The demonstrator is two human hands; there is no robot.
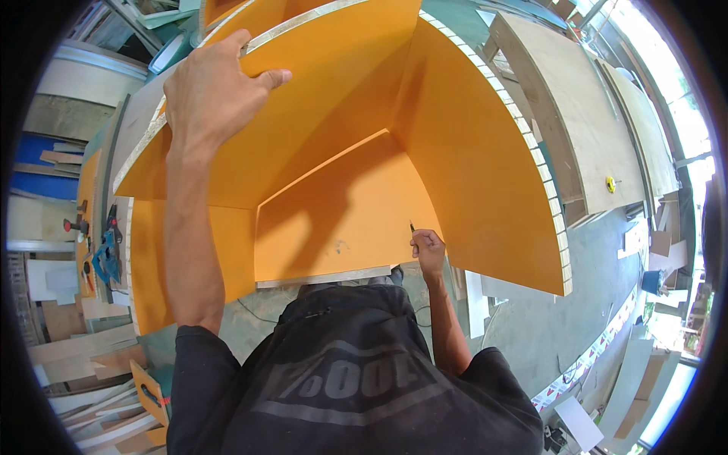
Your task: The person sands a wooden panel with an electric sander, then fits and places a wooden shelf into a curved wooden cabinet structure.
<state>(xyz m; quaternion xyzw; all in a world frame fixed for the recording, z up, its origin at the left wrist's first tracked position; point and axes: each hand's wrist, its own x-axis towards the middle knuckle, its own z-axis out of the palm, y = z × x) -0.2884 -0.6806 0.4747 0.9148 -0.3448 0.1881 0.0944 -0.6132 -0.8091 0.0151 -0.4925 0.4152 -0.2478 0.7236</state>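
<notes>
An orange cabinet carcass (345, 216) with pale, unfinished board edges stands in front of me. My left hand (212, 95) reaches up and grips the upper edge of its tall orange panel (303, 98), the thumb lying on the inner face and most fingers hidden beyond the edge. Low down at the right, my right hand (429, 249) is closed on a thin dark pencil (412, 226), its tip pointing up over the inner orange board. Beside that hand rises the orange side panel (470, 167), with a striped pale edge. Small grey marks show on the inner board.
On the left bench lie a blue power tool (108, 256) and a red-and-black tool (76, 226). A yellow tape measure (611, 184) rests on a plywood-topped bench (584, 114) to the right. Board offcuts (98, 353) are piled at the lower left; a cable crosses the floor.
</notes>
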